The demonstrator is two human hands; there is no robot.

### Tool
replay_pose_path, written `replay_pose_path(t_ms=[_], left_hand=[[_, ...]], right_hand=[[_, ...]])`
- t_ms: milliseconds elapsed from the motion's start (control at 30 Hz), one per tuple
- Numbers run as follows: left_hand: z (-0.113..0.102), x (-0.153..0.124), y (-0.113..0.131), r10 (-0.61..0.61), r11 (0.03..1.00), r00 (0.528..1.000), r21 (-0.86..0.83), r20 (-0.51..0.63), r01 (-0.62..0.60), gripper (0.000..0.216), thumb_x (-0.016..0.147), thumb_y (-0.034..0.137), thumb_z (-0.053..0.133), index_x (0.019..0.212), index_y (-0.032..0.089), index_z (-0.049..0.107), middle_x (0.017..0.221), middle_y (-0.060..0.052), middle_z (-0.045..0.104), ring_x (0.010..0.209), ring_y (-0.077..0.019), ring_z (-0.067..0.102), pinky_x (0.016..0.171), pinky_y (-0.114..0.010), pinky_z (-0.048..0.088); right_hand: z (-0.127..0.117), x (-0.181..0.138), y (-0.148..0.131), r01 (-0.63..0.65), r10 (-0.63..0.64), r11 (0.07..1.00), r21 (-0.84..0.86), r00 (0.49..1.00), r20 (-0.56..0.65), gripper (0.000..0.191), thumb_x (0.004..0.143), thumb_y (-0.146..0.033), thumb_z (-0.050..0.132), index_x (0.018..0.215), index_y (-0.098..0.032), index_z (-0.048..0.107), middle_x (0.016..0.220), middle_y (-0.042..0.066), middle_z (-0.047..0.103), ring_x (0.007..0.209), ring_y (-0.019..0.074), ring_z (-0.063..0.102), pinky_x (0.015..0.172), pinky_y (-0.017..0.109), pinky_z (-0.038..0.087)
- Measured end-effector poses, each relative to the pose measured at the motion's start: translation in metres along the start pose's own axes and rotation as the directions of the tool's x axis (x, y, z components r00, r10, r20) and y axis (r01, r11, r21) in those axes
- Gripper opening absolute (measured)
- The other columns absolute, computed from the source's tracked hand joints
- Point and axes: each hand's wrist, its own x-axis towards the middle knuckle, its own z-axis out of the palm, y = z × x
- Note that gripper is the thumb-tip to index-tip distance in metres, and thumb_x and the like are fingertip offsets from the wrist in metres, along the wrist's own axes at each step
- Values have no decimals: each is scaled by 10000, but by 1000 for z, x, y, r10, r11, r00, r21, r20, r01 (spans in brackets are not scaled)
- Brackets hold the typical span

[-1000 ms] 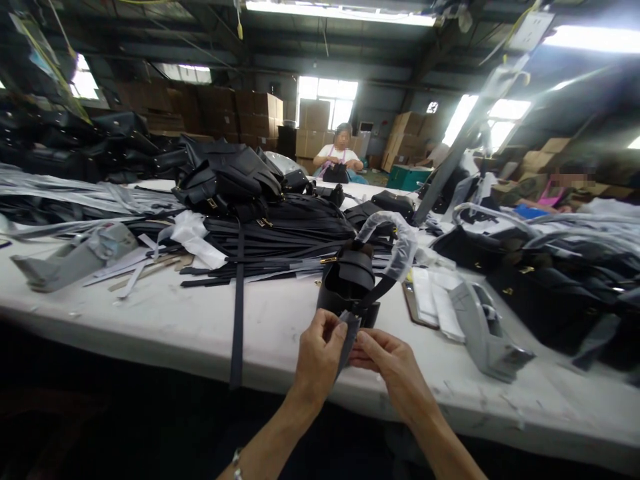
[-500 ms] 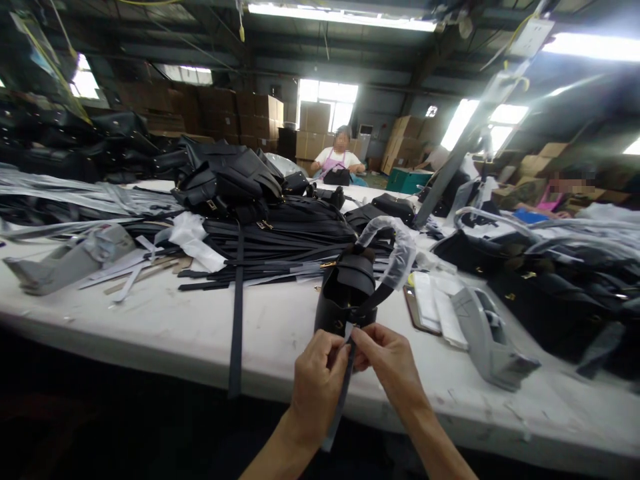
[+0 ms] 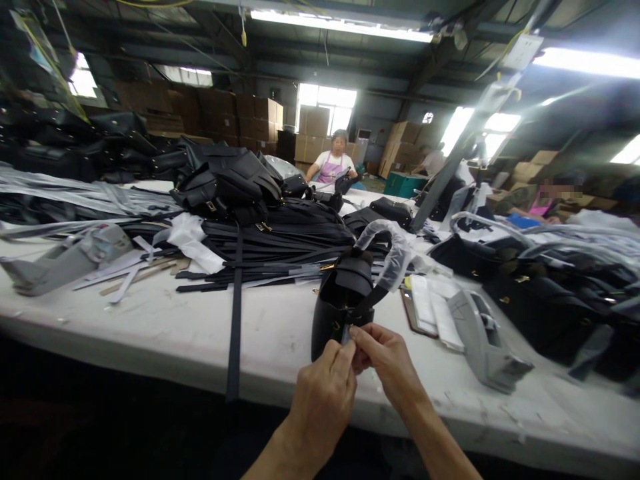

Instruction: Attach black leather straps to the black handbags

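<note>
A small black handbag (image 3: 327,327) stands upright on the white table (image 3: 270,340), its mouth open and gold fittings on its side. Its arched handle (image 3: 393,267) is wrapped in clear plastic. At the near end of the bag, my left hand (image 3: 325,400) is closed with its fingertips against my right hand. A short piece of a film-covered strap (image 3: 346,335) shows between the fingers; the rest is hidden behind my left hand. My right hand (image 3: 387,357) pinches at the same spot, beside the bag's side fitting.
Black straps (image 3: 290,233) lie heaped behind the bag, with black bags (image 3: 225,173) on top. One strap (image 3: 234,333) hangs over the table edge. Grey tape dispensers (image 3: 487,340) stand right and left. More handbags (image 3: 540,293) crowd the right. A co-worker (image 3: 333,163) sits opposite.
My left hand has turned and moved up against my right fingers, covering the strap that hung below it. The co-worker opposite has lifted a dark item to one side.
</note>
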Motion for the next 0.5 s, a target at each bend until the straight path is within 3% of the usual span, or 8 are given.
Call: replay_pose_path(t_ms=[133, 233, 300, 367, 400, 467, 500], left_hand=[[3, -29, -1, -32, 992, 999, -118, 31, 35, 442, 880, 40, 393, 1298, 170, 460, 948, -104, 673, 838, -199, 680, 730, -287, 567], [0, -60, -4, 106, 965, 990, -251, 96, -79, 423, 871, 63, 423, 1269, 191, 483, 861, -80, 698, 693, -171, 681, 604, -224, 534], [-9, -70, -7, 111, 942, 989, -327, 100, -72, 275, 858, 115, 507, 1107, 220, 561, 680, -18, 660, 532, -141, 611, 516, -204, 475], [-21, -65, -11, -87, 927, 994, -359, 67, 105, 70, 865, 175, 547, 881, 235, 580, 579, 20, 576, 481, -125, 535, 510, -210, 436], [-26, -57, -13, -230, 896, 972, -377, 57, 234, 93, 885, 210, 534, 799, 231, 564, 583, 20, 555, 501, -125, 523, 531, -217, 430], [-30, -34, -14, -447, 756, 886, -477, 125, 449, 194, 925, 309, 485, 775, 213, 563, 655, -2, 573, 606, -144, 554, 593, -231, 443], [-28, -22, -14, -491, 650, 843, -551, 220, 523, 234, 930, 370, 473, 811, 201, 581, 698, -16, 597, 657, -156, 577, 621, -240, 456]], right_hand=[[2, 1, 3, 8, -8, 999, 37, 1000, -2, 420, 654, -523, 768, 602, -139, 606, 470, 11, 618, 389, 125, 572, 409, 219, 482], [1, 2, 4, -2, 1, 999, 54, 1000, 12, 418, 663, -525, 761, 613, -140, 605, 500, 19, 634, 396, 134, 581, 401, 225, 477], [-2, 3, 4, -10, 8, 999, 49, 999, 32, 419, 673, -527, 752, 619, -138, 608, 508, 25, 636, 397, 132, 575, 404, 224, 462], [-4, 4, 5, 15, -16, 1000, 18, 999, 38, 414, 688, -515, 746, 610, -132, 610, 505, 19, 622, 385, 103, 535, 399, 201, 414], [-5, 4, 6, 40, -40, 999, -5, 999, 37, 412, 701, -507, 739, 603, -129, 609, 509, 13, 613, 374, 82, 500, 389, 188, 373], [-6, 5, 9, 91, -89, 994, -53, 995, 35, 413, 735, -503, 710, 601, -128, 602, 518, 0, 594, 356, 49, 415, 366, 180, 286], [-5, 6, 11, 115, -113, 990, -76, 993, 32, 413, 751, -503, 694, 601, -132, 595, 521, -7, 579, 361, 44, 388, 364, 182, 261]])
